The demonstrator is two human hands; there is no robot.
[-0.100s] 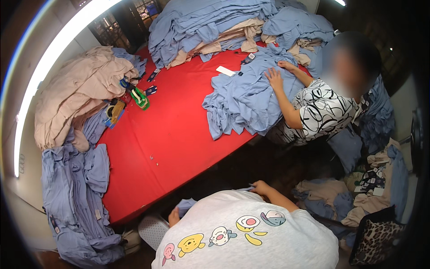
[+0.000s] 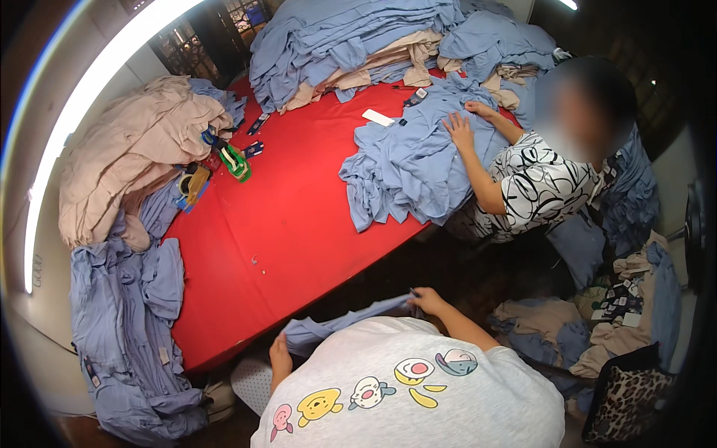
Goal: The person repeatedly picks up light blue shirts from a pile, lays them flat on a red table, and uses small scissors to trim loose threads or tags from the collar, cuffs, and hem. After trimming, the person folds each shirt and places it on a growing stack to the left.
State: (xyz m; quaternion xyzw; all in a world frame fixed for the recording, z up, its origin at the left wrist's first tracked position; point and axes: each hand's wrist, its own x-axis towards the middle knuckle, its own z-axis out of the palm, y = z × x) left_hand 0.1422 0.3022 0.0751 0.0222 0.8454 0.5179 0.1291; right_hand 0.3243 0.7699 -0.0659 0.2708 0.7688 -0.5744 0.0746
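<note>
A light blue garment [image 2: 328, 328] stretches between my two hands, just off the near edge of the red table. My left hand [image 2: 281, 354] grips its left end. At the other end, my right hand [image 2: 426, 300] pinches a corner, with the fingers partly bent. Much of the garment's lower part is hidden behind the grey shirt with cartoon prints [image 2: 373, 388]. What kind of garment it is I cannot make out.
Across the red table [image 2: 261, 216], a co-worker's hands [image 2: 463, 127] rest on a spread blue garment [image 2: 411, 164]. Beige cloth [image 2: 142, 149] and blue cloth [image 2: 351, 45] are heaped around it. A green tape dispenser [image 2: 237, 164] lies at left. A perforated white seat [image 2: 250, 382] stands below.
Both hands have risen a little, the left moving outward to the left and the right slightly inward. More of the blue garment now shows between them.
</note>
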